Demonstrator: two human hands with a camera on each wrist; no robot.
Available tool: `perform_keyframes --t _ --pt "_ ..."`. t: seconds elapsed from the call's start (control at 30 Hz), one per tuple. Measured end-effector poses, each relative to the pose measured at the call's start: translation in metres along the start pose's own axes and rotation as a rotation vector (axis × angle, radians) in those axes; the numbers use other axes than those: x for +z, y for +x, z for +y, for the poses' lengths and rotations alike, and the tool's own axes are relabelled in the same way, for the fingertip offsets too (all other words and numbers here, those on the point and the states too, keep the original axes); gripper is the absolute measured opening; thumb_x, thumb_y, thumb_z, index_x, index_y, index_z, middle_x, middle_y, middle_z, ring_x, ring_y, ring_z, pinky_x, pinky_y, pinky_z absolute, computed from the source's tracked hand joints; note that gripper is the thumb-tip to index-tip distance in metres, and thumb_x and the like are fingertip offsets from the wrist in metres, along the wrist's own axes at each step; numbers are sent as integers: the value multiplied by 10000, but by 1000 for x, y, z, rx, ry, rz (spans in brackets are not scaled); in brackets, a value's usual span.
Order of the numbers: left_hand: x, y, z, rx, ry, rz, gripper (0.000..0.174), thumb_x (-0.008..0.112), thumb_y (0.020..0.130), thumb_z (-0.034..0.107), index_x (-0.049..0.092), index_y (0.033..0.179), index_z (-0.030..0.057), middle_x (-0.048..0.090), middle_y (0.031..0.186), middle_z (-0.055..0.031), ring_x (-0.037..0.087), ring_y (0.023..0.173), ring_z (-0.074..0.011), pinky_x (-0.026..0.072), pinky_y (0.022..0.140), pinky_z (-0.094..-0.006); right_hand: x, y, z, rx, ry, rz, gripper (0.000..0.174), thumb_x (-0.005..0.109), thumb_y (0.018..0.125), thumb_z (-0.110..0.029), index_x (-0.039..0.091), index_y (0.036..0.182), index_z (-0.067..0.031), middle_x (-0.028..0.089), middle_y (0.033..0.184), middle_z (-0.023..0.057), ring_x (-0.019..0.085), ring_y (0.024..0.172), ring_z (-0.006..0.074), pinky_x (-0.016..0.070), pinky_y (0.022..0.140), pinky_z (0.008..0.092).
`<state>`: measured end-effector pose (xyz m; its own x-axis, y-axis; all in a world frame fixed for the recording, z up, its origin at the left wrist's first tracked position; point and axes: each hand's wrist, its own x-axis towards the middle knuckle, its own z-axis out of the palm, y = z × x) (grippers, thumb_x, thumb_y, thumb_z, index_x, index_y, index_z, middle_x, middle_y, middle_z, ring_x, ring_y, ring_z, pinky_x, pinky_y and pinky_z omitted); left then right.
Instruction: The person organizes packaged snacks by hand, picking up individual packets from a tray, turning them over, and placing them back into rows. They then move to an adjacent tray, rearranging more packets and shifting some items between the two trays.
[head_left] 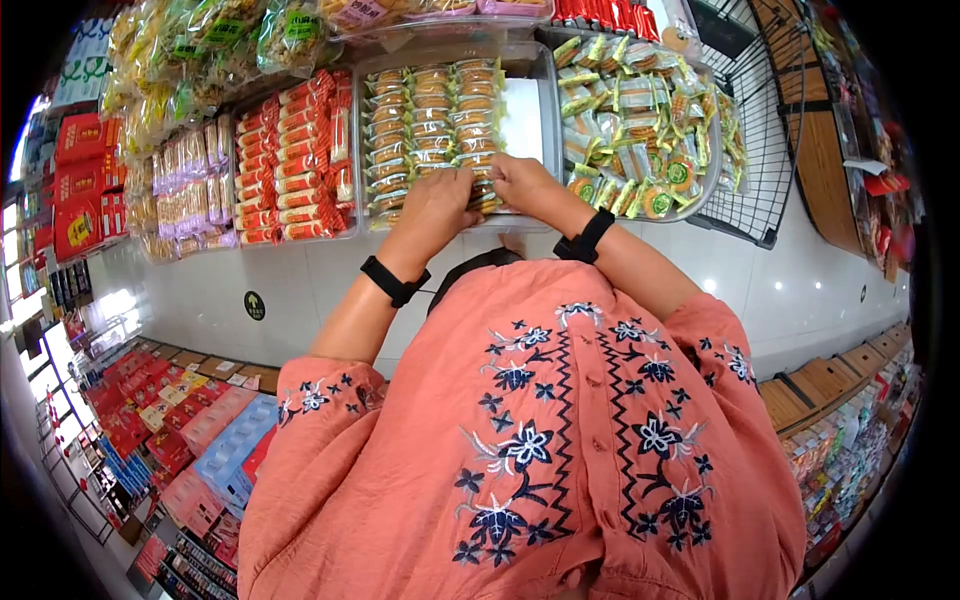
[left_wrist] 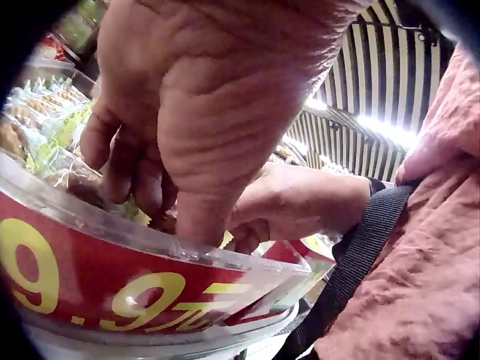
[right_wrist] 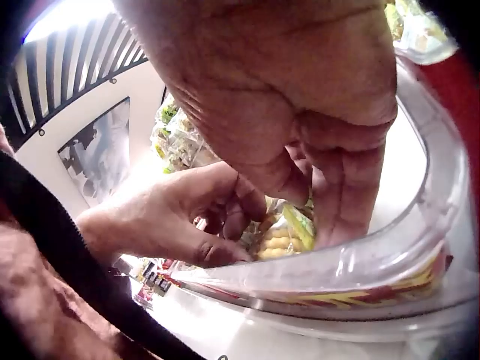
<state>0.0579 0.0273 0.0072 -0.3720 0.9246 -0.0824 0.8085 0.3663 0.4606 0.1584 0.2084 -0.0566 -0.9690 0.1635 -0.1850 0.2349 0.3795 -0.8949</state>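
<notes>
In the head view, rows of wrapped round cookies [head_left: 432,110] stand on edge in a clear plastic bin [head_left: 545,140]. My left hand [head_left: 432,210] and right hand [head_left: 535,188] meet at the front end of the row nearest the bare white strip. Curled fingers of the left hand grip wrapped cookies just inside the bin's front wall, with its thumb at the rim. From the other side, the right hand pinches a wrapped cookie [right_wrist: 281,244] with a yellow-edged wrapper between thumb and fingers. Part of what they hold is hidden behind the fingers.
Red-wrapped snacks [head_left: 305,150] fill the compartment to the left, with purple-wrapped ones [head_left: 190,170] beyond. Another clear bin [head_left: 715,150] of green-and-yellow packets stands right, beside a black wire cart [head_left: 765,150]. A red price label [left_wrist: 97,274] covers the bin's front.
</notes>
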Motion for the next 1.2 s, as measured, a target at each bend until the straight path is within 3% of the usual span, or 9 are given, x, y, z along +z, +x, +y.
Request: perform_keyframes --t 0.03,0.13,0.23,0.5,0.7,0.87,0.97,1.07,1.2 --pt "1 1 0 10 24 3 486 863 740 173 517 1061 56 663 969 -162 644 948 -384 503 796 -478 0 1 1 -4 -16 0 82 600 875 -70 576 933 -18 650 821 261 643 788 471 508 689 499" --pt "1 3 -1 35 35 6 507 874 717 189 514 1048 57 666 958 -162 653 929 -379 510 778 -474 0 3 9 -71 -61 22 103 611 929 -95 534 924 -26 600 720 133 621 614 204 521 575 378" --pt "6 4 -5 75 63 55 504 877 708 193 517 1035 59 666 935 -152 656 904 -370 513 760 -471 -1 1 5 39 38 14 90 594 882 -78 578 947 -18 656 832 268 646 800 478 512 702 507" --pt "4 5 0 109 72 68 471 864 716 165 554 1053 52 662 932 -157 655 900 -363 510 771 -466 -21 0 -16 0 -222 -102 191 580 905 -114 665 1033 -2 706 954 289 674 934 475 539 841 520" --pt "0 -1 9 38 76 13 445 845 760 176 557 1072 42 658 981 -175 645 938 -387 503 810 -482 -89 -29 -41 142 38 51 193 603 958 -153 633 1091 -16 704 808 107 715 669 161 551 596 320" --pt "-2 -4 11 -40 31 -32 453 829 792 195 608 1151 29 652 1032 -187 630 993 -401 501 840 -487 -152 -68 -25 215 167 456 165 614 965 -150 650 1062 -21 666 775 31 633 599 97 499 532 250" --pt "-2 -7 11 -43 20 -2 426 820 803 197 618 1140 33 656 1041 -181 631 996 -401 504 845 -487 -184 -83 4 259 -115 720 230 689 913 -205 659 1013 0 714 863 151 712 773 257 564 716 377" --pt "-7 -7 15 -71 -39 41 368 807 839 204 629 1118 43 661 1045 -165 645 992 -371 514 829 -462 -202 -88 19 208 -362 854 306 708 912 -231 652 1119 -13 706 997 178 705 894 325 565 798 416" --pt "-8 -5 13 -135 -120 107 296 775 893 206 631 1094 42 661 1010 -149 657 932 -334 520 787 -431 -213 -77 27 176 -590 834 457 714 910 -279 609 1277 -28 656 1173 234 671 991 408 549 867 479"
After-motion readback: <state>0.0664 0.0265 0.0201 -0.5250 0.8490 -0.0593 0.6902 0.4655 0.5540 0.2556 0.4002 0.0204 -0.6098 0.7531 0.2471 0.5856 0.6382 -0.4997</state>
